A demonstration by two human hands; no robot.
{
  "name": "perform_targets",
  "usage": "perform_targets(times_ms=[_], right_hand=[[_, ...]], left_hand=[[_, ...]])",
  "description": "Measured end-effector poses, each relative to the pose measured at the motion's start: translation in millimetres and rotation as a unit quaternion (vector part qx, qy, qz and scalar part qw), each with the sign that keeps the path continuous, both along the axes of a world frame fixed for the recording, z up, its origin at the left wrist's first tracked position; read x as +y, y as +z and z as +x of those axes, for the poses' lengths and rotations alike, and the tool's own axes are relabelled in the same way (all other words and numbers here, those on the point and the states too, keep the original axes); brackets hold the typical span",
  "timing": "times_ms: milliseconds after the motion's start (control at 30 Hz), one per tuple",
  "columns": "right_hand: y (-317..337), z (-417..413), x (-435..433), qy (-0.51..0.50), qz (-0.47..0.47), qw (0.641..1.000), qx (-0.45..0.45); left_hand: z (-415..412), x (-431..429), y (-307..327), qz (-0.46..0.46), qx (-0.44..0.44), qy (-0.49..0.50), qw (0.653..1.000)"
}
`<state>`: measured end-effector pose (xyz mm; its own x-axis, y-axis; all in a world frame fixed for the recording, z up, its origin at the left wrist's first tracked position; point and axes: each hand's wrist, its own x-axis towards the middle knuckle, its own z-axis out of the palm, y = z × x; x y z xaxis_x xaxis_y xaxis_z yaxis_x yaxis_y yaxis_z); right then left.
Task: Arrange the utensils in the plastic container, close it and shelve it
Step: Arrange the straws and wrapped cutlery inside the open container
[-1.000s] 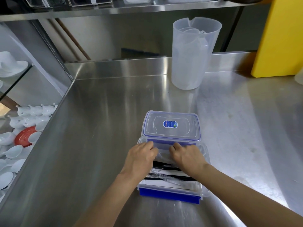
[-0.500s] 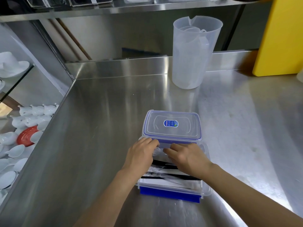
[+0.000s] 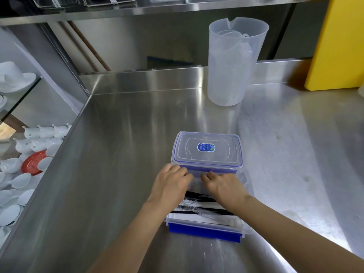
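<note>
An open clear plastic container (image 3: 247, 179) with a blue clip (image 3: 204, 232) on its near side sits on the steel counter (image 3: 128, 154) in front of me. Clear plastic forks and black-and-white wrapped utensils (image 3: 202, 210) lie lengthwise inside. My left hand (image 3: 169, 184) and my right hand (image 3: 224, 186) rest side by side at the container's far end, fingers curled down, fingertips hidden. Just beyond them lies a blue-rimmed clear lid (image 3: 206, 160) with a blue sticker, touching the far rim. I cannot tell whether a second box is under it.
A tall translucent pitcher (image 3: 234, 64) stands at the back of the counter. A yellow board (image 3: 338, 42) leans at the back right. A steel shelf (image 3: 157, 8) runs overhead. White crockery (image 3: 29, 146) and a red plate (image 3: 33, 161) fill the shelf below left.
Both hands stay at the container's far end. The right hand's fingers reached toward the left hand, then curled back. The view has shifted slightly.
</note>
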<state>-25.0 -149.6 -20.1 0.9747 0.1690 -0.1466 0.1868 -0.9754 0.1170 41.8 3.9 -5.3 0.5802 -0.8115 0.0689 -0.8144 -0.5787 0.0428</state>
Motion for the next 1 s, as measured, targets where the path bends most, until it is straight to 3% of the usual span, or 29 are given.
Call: perform_targets(times_ms=[100,233,533,633,700,800,1000], right_hand=[[-0.6,0.8,1.1,-0.009,0.006,1.0,0.027],[3.9,-3.7,2.6,0.022,-0.026,0.999,-0.018],[9.7,1.6,5.7,-0.029,-0.007,0.997,-0.071],[6.9,1.1,5.6,-0.016,0.043,0.996,-0.082],[8.9,0.1,3.7,0.023,0.136,0.986,-0.09],[15.0,-2.0,1.9,0.055,0.25,0.967,-0.013],[13.5,-5.6,-0.6,0.075,0.152,0.979,0.116]], left_hand=[[1.1,-2.7,1.6,0.032,-0.005,0.001,0.999],[0.1,-4.7,2.1,0.062,-0.017,0.002,0.998],[1.1,-6.2,4.3,0.066,-0.012,0.021,0.998],[1.7,-5.5,0.9,0.053,-0.003,0.017,0.998],[2.6,-4.5,-0.7,0.03,0.007,0.016,0.999],[5.6,-1.4,-1.5,-0.01,0.033,0.006,0.999],[11.7,10.3,4.4,-0.081,0.125,-0.06,0.987]])
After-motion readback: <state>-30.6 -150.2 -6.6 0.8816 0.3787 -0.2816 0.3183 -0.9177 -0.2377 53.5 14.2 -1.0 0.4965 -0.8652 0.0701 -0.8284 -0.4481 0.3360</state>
